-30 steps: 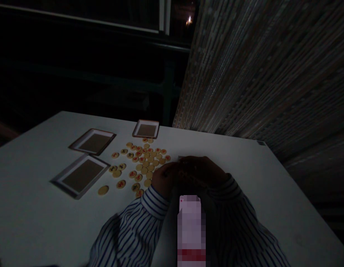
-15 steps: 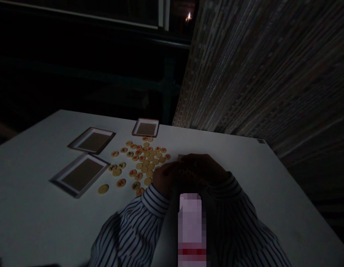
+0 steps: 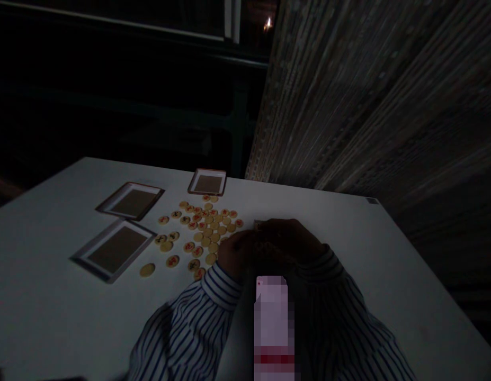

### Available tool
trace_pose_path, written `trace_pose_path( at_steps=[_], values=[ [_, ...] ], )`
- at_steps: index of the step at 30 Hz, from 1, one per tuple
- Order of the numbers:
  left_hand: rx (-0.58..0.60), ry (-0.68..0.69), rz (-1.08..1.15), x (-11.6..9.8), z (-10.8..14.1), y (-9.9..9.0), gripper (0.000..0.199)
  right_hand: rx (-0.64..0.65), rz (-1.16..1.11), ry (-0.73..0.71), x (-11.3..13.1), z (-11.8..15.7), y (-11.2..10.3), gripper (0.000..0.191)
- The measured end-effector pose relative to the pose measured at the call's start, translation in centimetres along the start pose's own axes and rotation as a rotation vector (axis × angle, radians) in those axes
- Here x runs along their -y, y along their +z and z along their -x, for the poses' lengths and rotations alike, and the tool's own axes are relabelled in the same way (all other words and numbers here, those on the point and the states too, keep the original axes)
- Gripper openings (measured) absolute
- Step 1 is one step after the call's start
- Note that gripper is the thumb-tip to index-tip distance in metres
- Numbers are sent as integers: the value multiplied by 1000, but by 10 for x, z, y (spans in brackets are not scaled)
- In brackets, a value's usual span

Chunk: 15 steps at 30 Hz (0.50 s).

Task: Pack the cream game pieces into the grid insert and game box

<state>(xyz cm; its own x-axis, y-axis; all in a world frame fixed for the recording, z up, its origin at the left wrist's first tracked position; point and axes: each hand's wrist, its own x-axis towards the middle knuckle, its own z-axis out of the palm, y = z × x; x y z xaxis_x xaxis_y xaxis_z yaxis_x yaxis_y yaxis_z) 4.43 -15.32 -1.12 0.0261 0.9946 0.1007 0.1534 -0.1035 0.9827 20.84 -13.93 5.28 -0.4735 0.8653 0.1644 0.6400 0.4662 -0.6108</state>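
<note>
Left hand and right hand drawn together beside the loose discs

The 2 hands meet over the white table, fingers curled inward and lost in shadow. A small pale corner shows at their far edge, so they seem to have something thin between them, but I cannot tell what it is, nor how firmly either hand grips it.

The discs lie scattered just beyond and beside the left hand, some marked in red or black, others plain on top. Of the 3 shallow trays, the near tray and the middle tray sit left of the discs, their corners close, while the far tray stands behind the spread. Below the hands is a pink object, too pixelated to identify.

My reading is that the step in hand is close two-handed handling of whatever shows that pale corner, with the discs left lying loose. The next move would call for a steady hold on it, better light on the fingers, and care that the left cuff does not sweep the nearest discs aside
</note>
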Motion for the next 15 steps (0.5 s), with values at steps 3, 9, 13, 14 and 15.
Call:
trace_pose_path(
  at_steps=[3,9,13,14,15],
  values=[
    [11,-23,49,-2,1,2,21,-24,-12,29,-3,0,0,22],
    [12,-58,103,-7,0,3,22,-19,-94,41,-6,1,3,23],
    [-26,-101,112,-9,0,2,21,-12,-107,62,-2,1,3,25],
    [-35,-108,116,-9,0,2,21,-6,-105,66,-1,1,3,26],
    [-40,-110,121,-10,0,2,21,0,-102,69,0,1,2,26]
  ],
)
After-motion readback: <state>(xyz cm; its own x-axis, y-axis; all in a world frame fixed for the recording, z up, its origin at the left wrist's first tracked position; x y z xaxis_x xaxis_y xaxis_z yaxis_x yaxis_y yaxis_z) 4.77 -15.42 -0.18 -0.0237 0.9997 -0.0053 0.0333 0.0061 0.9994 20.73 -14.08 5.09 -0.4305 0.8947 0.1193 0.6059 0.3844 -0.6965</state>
